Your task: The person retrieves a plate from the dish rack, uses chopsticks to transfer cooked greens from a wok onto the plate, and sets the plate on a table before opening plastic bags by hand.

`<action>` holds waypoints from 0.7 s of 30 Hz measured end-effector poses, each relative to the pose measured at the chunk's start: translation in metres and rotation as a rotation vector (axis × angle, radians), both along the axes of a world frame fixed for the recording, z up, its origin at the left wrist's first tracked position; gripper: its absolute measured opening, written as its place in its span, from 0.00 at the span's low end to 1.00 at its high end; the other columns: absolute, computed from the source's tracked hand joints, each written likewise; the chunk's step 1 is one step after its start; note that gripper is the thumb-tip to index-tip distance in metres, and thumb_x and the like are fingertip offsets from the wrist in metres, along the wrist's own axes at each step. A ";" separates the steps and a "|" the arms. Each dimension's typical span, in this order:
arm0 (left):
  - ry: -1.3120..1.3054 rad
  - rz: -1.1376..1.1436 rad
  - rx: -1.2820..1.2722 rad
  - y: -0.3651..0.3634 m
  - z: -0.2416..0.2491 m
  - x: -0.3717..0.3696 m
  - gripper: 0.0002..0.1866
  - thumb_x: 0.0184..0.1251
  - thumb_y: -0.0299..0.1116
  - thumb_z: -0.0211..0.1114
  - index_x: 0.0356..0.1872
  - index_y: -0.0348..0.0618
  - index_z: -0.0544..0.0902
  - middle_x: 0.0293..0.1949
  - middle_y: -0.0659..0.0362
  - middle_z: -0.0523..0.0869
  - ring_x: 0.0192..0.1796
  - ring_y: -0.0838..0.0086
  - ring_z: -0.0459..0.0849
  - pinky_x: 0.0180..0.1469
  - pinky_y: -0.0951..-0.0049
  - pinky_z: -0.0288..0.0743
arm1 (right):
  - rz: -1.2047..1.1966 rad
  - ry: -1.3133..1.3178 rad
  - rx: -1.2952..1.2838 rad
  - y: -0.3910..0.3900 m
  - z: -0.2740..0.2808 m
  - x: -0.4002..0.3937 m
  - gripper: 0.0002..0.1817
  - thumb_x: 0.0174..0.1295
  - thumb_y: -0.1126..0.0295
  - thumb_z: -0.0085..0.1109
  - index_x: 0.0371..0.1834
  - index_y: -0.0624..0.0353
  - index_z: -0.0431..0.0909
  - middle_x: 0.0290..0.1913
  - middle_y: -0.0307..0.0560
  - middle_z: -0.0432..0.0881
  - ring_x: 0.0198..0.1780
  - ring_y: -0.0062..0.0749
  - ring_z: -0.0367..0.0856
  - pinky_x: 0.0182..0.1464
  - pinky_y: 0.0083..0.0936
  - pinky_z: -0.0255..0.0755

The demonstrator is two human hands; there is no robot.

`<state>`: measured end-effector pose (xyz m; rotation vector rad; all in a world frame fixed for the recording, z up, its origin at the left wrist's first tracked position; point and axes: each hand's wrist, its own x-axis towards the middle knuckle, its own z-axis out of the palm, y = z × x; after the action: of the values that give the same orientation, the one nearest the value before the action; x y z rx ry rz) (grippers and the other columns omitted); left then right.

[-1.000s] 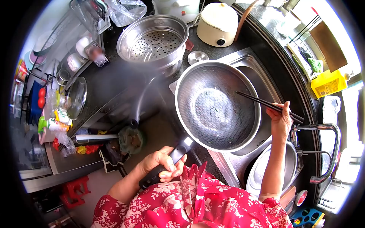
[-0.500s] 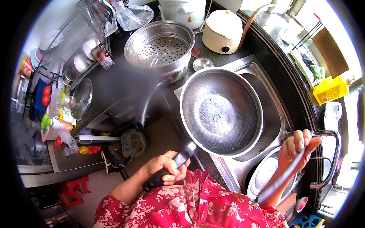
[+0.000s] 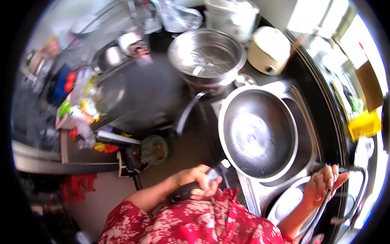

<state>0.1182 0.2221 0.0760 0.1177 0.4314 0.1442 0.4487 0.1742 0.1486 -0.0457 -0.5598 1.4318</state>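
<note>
My left hand (image 3: 199, 181) is closed round the black handle of a large frying pan (image 3: 258, 134) with a pale metal rim. The pan is held over the left part of the steel sink (image 3: 313, 134), its inside facing up, shiny and blurred. Out to the right, my right hand (image 3: 319, 189) pinches a long, thin metal piece (image 3: 320, 217) seen nearly edge-on; its kind I cannot make out. Close beside that hand is the curved metal tap (image 3: 362, 195). A pale round dish or lid (image 3: 289, 201) lies partly hidden below my right forearm.
A steel steamer pot (image 3: 207, 75) stands behind the pan, with a long dark handle (image 3: 187, 112) near it. Cream (image 3: 268, 53) and white (image 3: 231, 20) cookers stand at the back. A bag-lined bin (image 3: 154, 150) and red stool (image 3: 79, 187) are lower left. A yellow bottle (image 3: 364, 125) sits by the window.
The view has swung, so most things sit further right, and the picture is blurrier. Both hands keep their grips. The metal piece in my right hand now appears narrower and steeper.
</note>
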 end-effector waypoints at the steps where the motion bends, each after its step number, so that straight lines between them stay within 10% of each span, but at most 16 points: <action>1: -0.016 0.012 -0.010 -0.001 -0.001 -0.001 0.19 0.39 0.18 0.54 0.39 0.30 0.66 0.24 0.45 0.75 0.11 0.76 0.68 0.12 0.76 0.65 | -0.043 -0.003 -0.054 0.004 -0.009 0.001 0.23 0.68 0.52 0.37 0.35 0.65 0.68 0.30 0.56 0.76 0.28 0.40 0.83 0.23 0.31 0.79; 13: -0.129 0.056 0.036 0.000 -0.003 0.020 0.11 0.43 0.19 0.53 0.32 0.27 0.71 0.22 0.45 0.75 0.12 0.76 0.70 0.11 0.75 0.68 | -0.599 -0.398 -0.523 0.003 -0.075 0.016 0.19 0.66 0.56 0.46 0.34 0.64 0.75 0.33 0.49 0.78 0.29 0.30 0.79 0.28 0.21 0.76; 16: -0.044 0.020 0.104 0.002 0.003 0.033 0.07 0.44 0.19 0.52 0.27 0.28 0.71 0.22 0.46 0.75 0.12 0.77 0.70 0.11 0.75 0.67 | -0.933 -1.118 -0.586 0.003 -0.095 0.016 0.16 0.65 0.58 0.49 0.34 0.62 0.75 0.35 0.47 0.79 0.32 0.28 0.80 0.32 0.20 0.76; 21: -0.010 -0.049 0.190 0.007 0.003 0.061 0.05 0.45 0.22 0.53 0.18 0.29 0.72 0.17 0.52 0.72 0.12 0.76 0.67 0.13 0.76 0.66 | -0.998 -1.232 -0.483 -0.008 -0.089 0.016 0.15 0.66 0.61 0.48 0.34 0.63 0.75 0.35 0.44 0.78 0.34 0.29 0.79 0.37 0.22 0.74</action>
<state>0.1788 0.2286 0.0786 0.3138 0.4041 0.1369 0.4650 0.1658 0.0598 -1.4549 -0.9539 0.3698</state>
